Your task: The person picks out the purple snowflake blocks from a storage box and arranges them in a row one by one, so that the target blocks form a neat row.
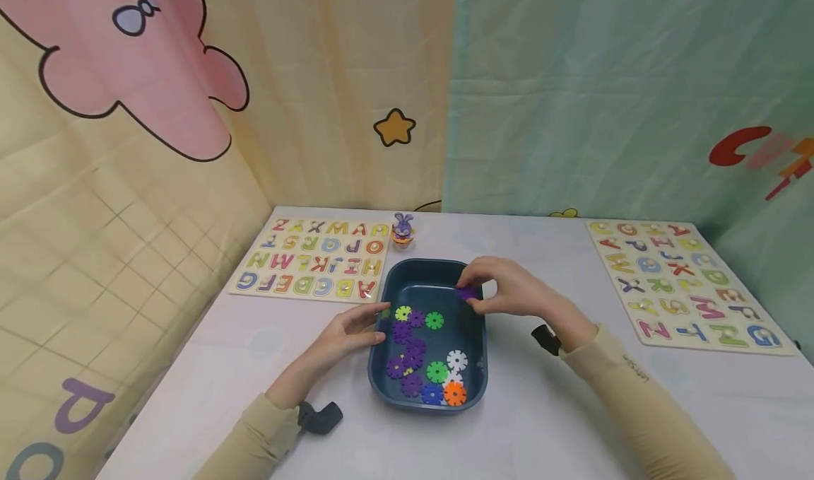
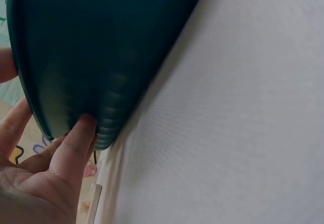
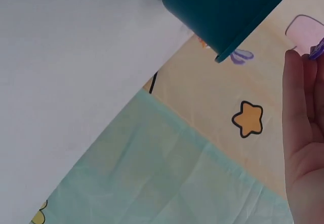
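A dark teal plastic basin (image 1: 435, 271) sits on the table in front of me. Inside it lie several notched plastic discs: purple ones (image 1: 411, 384), green ones (image 1: 437, 372), a white one (image 1: 456, 360), a blue one (image 1: 432, 394) and an orange one (image 1: 454, 394). My left hand (image 1: 340, 336) holds the basin's left side; in the left wrist view digits touch its outer wall (image 2: 76, 46) while another fingertip reaches over the rim. Above the right rim, my right hand (image 1: 511, 287) pinches a purple disc (image 1: 467, 293) between thumb and fingers.
Behind the basin stands a small purple rabbit figure (image 1: 403, 230). One wooden alphabet board (image 1: 309, 257) lies at the back left, another (image 1: 687, 285) to the right. Printed curtains (image 1: 356, 63) hang around the white table (image 1: 528, 409).
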Available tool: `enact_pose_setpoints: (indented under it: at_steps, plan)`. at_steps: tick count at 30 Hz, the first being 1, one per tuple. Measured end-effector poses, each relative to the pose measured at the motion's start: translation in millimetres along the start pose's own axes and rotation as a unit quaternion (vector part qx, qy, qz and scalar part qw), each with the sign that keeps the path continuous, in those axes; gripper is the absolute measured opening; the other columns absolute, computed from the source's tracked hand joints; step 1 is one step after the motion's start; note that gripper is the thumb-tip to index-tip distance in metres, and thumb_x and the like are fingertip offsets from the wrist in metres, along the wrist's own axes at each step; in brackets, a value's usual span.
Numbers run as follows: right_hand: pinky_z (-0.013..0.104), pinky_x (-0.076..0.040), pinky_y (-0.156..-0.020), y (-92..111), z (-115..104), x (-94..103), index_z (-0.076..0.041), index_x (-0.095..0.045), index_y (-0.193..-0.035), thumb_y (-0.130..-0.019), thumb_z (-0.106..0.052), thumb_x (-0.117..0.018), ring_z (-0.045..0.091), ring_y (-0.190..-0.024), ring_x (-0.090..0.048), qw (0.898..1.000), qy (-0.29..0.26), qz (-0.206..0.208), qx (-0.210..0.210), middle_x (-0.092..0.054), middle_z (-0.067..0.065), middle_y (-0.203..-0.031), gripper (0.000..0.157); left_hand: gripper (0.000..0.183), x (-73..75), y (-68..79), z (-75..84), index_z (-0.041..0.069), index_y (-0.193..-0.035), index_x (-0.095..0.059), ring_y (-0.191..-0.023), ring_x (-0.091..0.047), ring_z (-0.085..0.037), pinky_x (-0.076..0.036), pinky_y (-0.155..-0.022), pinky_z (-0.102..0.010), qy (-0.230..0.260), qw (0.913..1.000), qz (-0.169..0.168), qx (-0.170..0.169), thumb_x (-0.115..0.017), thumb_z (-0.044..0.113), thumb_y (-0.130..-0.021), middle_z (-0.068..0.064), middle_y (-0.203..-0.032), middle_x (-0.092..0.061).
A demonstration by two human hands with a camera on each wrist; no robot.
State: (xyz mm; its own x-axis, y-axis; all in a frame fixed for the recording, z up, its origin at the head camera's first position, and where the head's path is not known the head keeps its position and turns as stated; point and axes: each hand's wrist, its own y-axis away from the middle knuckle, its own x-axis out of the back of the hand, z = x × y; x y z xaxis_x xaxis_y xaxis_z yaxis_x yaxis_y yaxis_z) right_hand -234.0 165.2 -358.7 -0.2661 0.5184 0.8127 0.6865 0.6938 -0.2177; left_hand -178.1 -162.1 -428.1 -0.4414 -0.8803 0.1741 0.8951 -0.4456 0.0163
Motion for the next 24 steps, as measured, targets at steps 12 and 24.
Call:
enact_pose_setpoints:
  at_steps: [12, 24]
  plan:
    - [0.039, -0.056, -0.077, 65.0, 8.1, 6.2, -0.016, -0.066, -0.098, -0.076, -0.006, -0.074, 0.01, -0.087, -0.059, 0.998, -0.01, 0.027, -0.062, -0.062, -0.008, -0.096, 0.026, 0.055, 0.3, -0.6, -1.2, 0.01, -0.138, -0.046, -0.133, -0.035, -0.033, -0.034, -0.105, -0.047, -0.009, 0.9999, 0.005, 0.009, -0.067, 0.016, -0.087, -0.011, -0.144, -0.04]
    - [0.031, -0.055, -0.077, 80.2, 16.5, -26.1, -0.014, -0.065, -0.094, -0.074, -0.006, -0.073, 0.008, -0.085, -0.058, 0.998, 0.01, -0.003, -0.063, -0.062, -0.009, -0.092, 0.022, 0.055, -0.4, 0.0, 1.9, 0.013, -0.138, -0.047, -0.133, -0.035, -0.034, -0.035, -0.105, -0.048, -0.008, 0.9999, 0.007, 0.007, -0.067, 0.017, -0.087, -0.013, -0.144, -0.04]
